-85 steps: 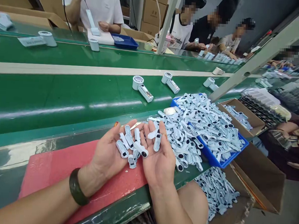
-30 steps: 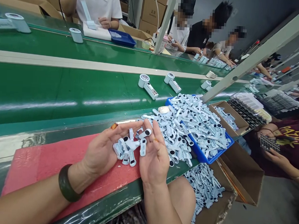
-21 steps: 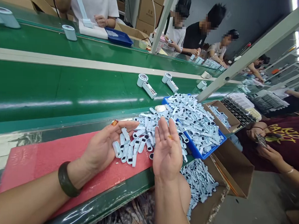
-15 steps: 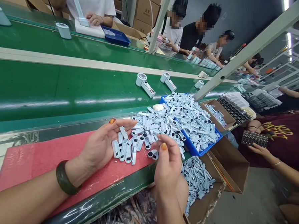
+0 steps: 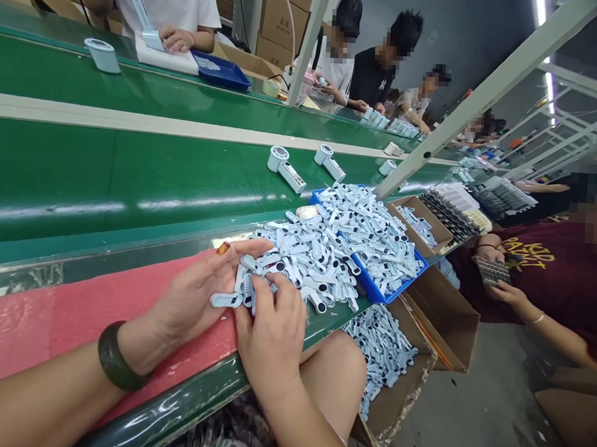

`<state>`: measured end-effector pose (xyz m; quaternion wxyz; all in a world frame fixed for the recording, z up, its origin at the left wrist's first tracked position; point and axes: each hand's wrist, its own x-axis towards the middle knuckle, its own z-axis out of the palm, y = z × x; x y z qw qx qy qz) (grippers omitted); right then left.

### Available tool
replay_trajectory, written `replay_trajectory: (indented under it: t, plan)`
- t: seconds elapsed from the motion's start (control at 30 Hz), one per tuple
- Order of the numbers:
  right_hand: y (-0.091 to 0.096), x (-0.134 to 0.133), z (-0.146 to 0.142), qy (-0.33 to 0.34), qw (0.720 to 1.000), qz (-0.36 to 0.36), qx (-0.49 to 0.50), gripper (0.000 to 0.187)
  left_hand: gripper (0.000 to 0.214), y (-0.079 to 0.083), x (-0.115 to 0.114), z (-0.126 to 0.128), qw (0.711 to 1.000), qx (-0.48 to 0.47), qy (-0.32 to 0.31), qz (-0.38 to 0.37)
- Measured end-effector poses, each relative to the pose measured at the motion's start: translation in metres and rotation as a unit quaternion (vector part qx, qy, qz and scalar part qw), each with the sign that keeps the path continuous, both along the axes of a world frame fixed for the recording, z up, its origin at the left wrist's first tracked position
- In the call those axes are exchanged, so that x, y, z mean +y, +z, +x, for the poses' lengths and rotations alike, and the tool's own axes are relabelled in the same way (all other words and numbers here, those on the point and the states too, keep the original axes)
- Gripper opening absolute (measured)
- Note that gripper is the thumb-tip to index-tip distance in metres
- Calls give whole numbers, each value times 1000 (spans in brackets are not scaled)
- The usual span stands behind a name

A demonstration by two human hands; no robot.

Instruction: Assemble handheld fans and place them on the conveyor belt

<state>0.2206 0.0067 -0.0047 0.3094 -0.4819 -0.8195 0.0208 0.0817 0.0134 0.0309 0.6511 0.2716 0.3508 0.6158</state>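
Head view: left hand [image 5: 191, 301] is cradling a few parts [image 5: 226, 300], open; right hand [image 5: 271, 330] fingers [image 5: 276, 293] are curling onto them, grip unclear. Most of the pile [image 5: 319, 254] is likely awaiting handling.

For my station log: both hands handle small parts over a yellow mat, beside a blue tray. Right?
No: the head view shows the mat is red, not yellow. Left hand and right hand handle small parts beside the blue tray.

A green workbench ledge [image 5: 91, 261] carries a red mat [image 5: 64, 311], a loose heap of pale blue plastic parts [image 5: 312, 251] and an overfilled blue tray [image 5: 372, 295] (a cardboard box [image 5: 436, 236] just beyond it), while white handheld fans [image 5: 291, 176] lie on the conveyor belt [image 5: 81, 172] behind
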Motion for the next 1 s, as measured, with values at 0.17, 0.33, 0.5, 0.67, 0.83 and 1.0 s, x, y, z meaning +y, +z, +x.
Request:
replay_trajectory:
  t: [0.17, 0.33, 0.5, 0.67, 0.83, 1.0]
  plan:
    - [2, 21, 9, 22, 1000, 10, -11, 28, 37, 13, 10, 26, 996, 64, 50, -32]
    - [20, 57, 21, -13, 1000, -13, -17, 25, 17, 30, 60, 67, 983, 113, 142, -3]
    - [44, 102, 54, -26, 997, -67, 35, 37, 20, 39, 109, 86, 990, 90, 101, 35]
    - [52, 118, 93, 44, 988, -70, 128, 42, 35, 45, 101, 64, 992, 102, 56, 51]
    - [27, 85, 160, -20, 977, 57, 204, 25, 42, 28, 50, 10, 965, 236, 69, 96]
    - [-54, 41, 257, -283, 942, -157, 91, 42, 15, 8, -4, -26, 779, 558, -56, 280]
